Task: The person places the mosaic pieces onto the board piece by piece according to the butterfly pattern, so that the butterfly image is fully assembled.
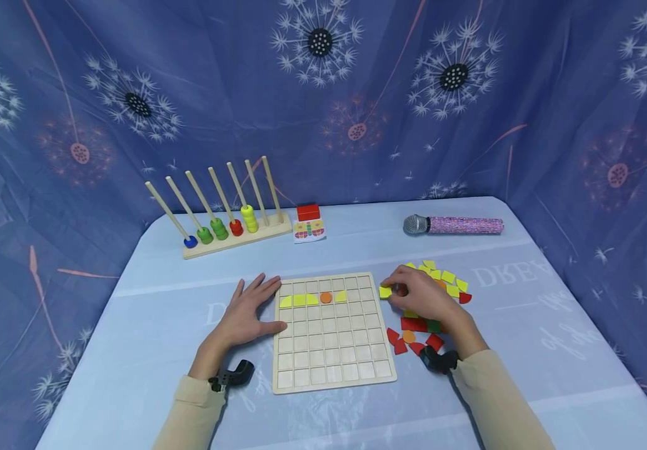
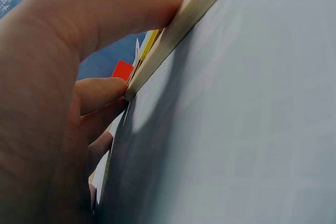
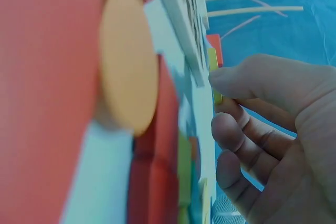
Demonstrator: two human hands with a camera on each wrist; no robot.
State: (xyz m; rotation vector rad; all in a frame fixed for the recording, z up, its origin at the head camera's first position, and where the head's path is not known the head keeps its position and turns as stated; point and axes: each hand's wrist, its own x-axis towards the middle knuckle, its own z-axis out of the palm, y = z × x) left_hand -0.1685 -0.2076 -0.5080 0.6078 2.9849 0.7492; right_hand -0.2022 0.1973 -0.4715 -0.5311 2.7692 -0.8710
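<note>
A wooden grid board (image 1: 329, 340) lies in front of the person; in its second row sit several yellow tiles (image 1: 299, 300) and an orange round tile (image 1: 326, 297). My left hand (image 1: 244, 319) rests at the board's left side, fingers spread, with thumb and index fingertip on its edge, as the left wrist view also shows. Between thumb and fingertip my right hand (image 1: 424, 297) pinches a yellow square tile (image 1: 385, 292), just off the board's right edge. In the right wrist view that yellow tile (image 3: 213, 59) appears edge-on, partly hidden by the thumb.
Loose yellow tiles (image 1: 448, 276) spread beyond and beside the right hand. Red tiles (image 1: 400, 346), an orange round tile (image 1: 409, 336) and a green piece (image 1: 433, 325) lie nearer. At the back stand a peg rack (image 1: 239, 240) with beads, a red block (image 1: 308, 212), a butterfly card (image 1: 309, 230) and a microphone (image 1: 458, 225).
</note>
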